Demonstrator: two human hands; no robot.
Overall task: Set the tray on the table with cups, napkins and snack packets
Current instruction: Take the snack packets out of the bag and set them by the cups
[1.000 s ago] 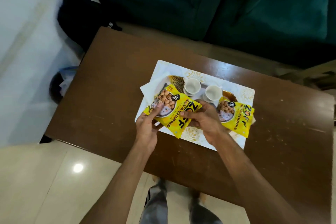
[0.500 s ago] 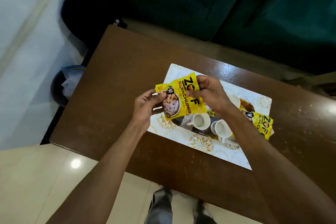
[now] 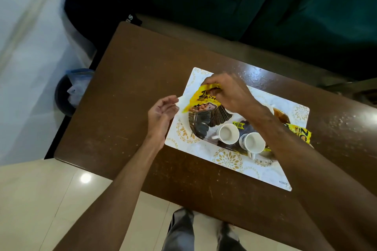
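Left hand [image 3: 162, 111] loose, right hand [image 3: 228, 91] pinched

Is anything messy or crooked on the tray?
A little. The second snack packet hangs off the tray's right edge onto the table instead of lying on the tray. The right hand holds the other packet, crumpled. Both cups stand upright; nothing looks spilled.

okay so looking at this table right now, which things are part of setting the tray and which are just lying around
Part of the job:
- tray
- two white cups
- yellow snack packet held in the right hand
- second yellow packet at the tray's right edge
- left hand, open and empty

Just lying about:
- green sofa
- black bag
- bin on the floor
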